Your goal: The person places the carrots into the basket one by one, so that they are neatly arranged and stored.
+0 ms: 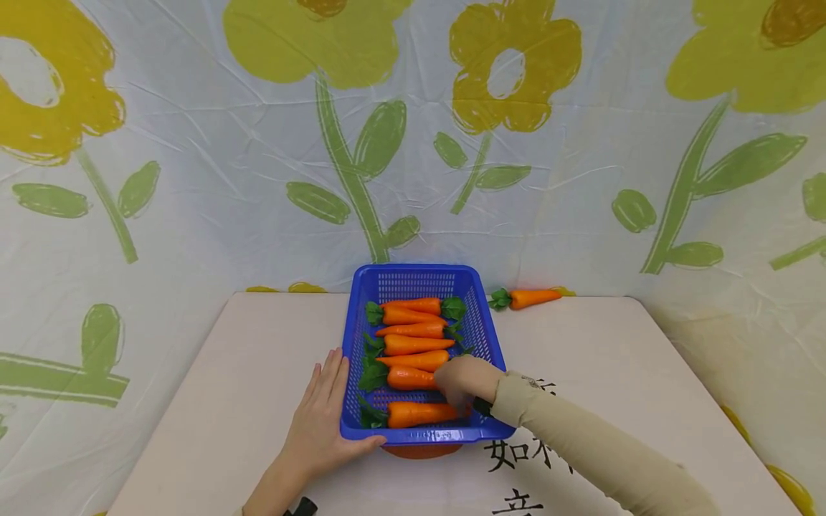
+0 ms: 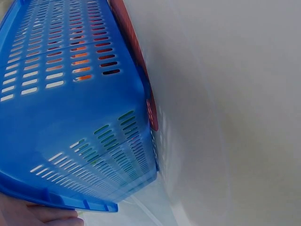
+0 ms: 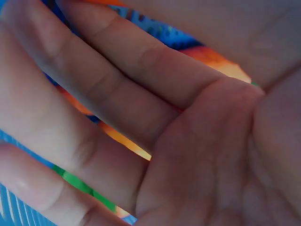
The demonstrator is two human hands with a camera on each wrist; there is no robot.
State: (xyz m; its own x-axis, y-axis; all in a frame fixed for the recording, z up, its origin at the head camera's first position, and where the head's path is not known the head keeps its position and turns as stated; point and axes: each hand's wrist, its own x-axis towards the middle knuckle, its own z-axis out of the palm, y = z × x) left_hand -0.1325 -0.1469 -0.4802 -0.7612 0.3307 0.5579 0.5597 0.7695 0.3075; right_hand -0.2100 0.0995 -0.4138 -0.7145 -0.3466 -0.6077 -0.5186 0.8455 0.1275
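A blue perforated plastic basket (image 1: 492, 337) holds several orange carrots with green leafy tops, laid crosswise in a row. My left hand (image 1: 317, 426) rests against the basket's left side with fingers straight, its thumb along the front rim; fingers (image 2: 51, 214) show under the rim in the left wrist view. Inside the basket, my right hand (image 1: 466, 381) reaches down and pinches the thin end of the front carrot (image 1: 416, 414). Its palm faces the camera in the right wrist view, with carrots behind the fingers (image 3: 117, 89); the fingertips are partly cut off there.
Another carrot (image 1: 534, 298) lies on the table (image 1: 258, 358) by its back edge, right of the basket. Under the basket's front shows a reddish-brown round piece (image 1: 422, 451). Black characters (image 1: 510, 453) mark the table at right. A flowered cloth (image 1: 258, 215) hangs behind.
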